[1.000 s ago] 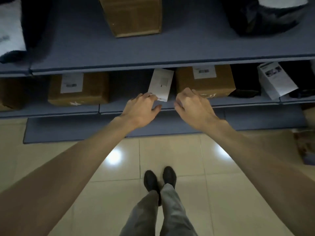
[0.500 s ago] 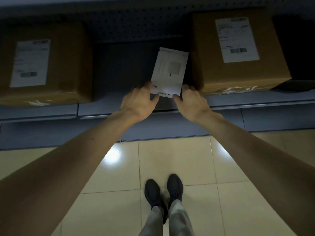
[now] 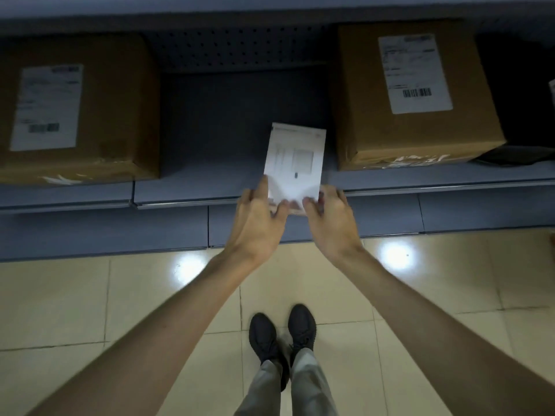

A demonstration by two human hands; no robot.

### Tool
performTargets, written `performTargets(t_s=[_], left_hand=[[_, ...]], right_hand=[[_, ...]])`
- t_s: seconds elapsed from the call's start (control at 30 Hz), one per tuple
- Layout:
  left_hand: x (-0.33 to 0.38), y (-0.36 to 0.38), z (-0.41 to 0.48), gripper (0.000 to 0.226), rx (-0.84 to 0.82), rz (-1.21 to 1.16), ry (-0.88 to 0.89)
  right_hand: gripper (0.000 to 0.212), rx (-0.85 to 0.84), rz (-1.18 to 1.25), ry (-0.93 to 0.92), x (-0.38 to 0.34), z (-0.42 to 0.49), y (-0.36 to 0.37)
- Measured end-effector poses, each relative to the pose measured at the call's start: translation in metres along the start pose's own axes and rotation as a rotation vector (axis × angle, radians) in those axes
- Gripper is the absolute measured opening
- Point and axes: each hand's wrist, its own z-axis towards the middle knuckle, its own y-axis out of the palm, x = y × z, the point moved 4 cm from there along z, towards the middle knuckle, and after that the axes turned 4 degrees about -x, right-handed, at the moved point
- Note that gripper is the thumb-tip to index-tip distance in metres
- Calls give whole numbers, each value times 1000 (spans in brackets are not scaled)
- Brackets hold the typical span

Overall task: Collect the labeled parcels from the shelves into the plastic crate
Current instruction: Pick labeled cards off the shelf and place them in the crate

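On the shelf (image 3: pixel 225 115), the flat parcel (image 3: pixel 295 157) is at the front edge between the left box (image 3: pixel 105 115) and the right box (image 3: pixel 366 115); the left hand (image 3: pixel 258 223) and right hand (image 3: pixel 330 223) pinch its near corners

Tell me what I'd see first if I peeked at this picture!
A bright white parcel stands out against the dark shelf, with the left hand and right hand gripping its near end. The left brown box and right brown box, each wearing a white label, stand either side.

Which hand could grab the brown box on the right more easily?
Probably the right hand: it grips a corner of the white packet close to that brown box, while the left hand holds the packet's far side.
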Motion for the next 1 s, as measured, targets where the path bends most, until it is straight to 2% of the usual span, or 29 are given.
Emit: performTargets(t_s=[0.17, 0.27, 0.33, 0.5, 0.63, 0.77, 0.9, 1.0], left_hand=[[-5, 8, -21, 59, -35, -56, -27], [-4, 8, -22, 35, -18, -72, 8], [-1, 6, -23, 31, -3, -125, 18], [9, -4, -21, 47, 30, -265, -28], [5, -7, -19, 52, 14, -323, 3], [3, -16, -23, 34, 37, -397, 90], [-3, -26, -23, 50, 91, -384, 133], [-8, -36, -21, 51, 126, -375, 152]], right_hand=[[26, -3, 265, 83, 9, -12, -2], [29, 77, 364, 120, 5, -5, -11], [32, 87, 417, 103, -1, -4, -14], [18, 24, 445, -23, -28, -8, -11], [22, 2, 444, -80, -41, -8, 1], [31, -39, 422, -123, -49, -10, 8], [23, -79, 463, -107, -50, -8, 11], [24, -98, 437, -58, -46, 0, 13]])
